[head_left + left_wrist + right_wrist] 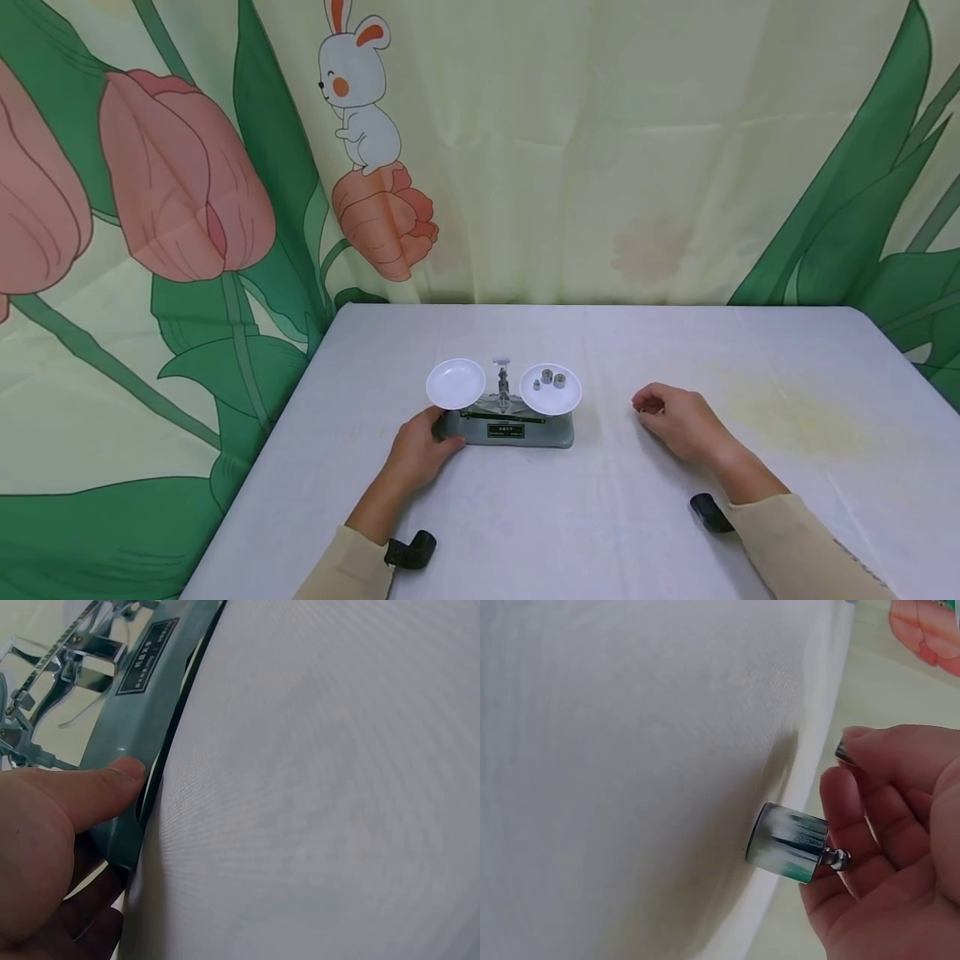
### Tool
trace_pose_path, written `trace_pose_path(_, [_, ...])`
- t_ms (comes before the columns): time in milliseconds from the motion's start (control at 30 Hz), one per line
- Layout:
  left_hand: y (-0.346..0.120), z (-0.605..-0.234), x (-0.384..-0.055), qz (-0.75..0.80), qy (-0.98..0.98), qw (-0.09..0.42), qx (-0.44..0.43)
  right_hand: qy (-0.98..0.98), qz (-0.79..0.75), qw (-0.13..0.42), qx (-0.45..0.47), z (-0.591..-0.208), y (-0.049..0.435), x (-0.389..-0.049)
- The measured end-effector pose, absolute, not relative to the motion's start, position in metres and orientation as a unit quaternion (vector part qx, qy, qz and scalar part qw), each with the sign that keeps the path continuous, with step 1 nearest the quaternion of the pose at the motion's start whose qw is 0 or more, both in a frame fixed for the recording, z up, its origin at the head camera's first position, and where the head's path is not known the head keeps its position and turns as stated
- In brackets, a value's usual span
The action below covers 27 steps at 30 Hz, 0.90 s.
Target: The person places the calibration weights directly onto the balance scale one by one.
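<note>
So, balance scale (506, 431) sits on the white table (555, 517), in front of the person. Only head view shows three small weights (559, 381) on its right pan (553, 405). Left hand (417, 450) grips the base's left end; left wrist cam adds thumb on the front face. Right hand (681, 419), well apart, pinches a small metal piece (844, 753); right wrist cam alone clearly shows a knobbed weight (787, 841) by its fingers, can't tell if held

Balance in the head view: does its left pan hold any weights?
No, the left pan shows only bare white surface, while three small metal weights sit in the right pan.
</note>
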<state>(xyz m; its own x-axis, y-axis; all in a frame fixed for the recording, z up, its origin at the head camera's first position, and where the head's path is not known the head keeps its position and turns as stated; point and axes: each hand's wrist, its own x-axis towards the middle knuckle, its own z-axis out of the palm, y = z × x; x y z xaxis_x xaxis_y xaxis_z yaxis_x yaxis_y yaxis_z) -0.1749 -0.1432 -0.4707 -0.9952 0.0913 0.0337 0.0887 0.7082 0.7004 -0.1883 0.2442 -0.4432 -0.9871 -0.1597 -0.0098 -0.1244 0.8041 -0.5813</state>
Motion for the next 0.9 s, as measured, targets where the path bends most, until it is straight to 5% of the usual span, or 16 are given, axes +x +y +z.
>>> trace_pose_path(900, [-0.143, -0.472, -0.175, 0.379, 0.924, -0.003, 0.052, 0.929, -0.345, -0.080, -0.107, -0.409, 0.220, -0.177])
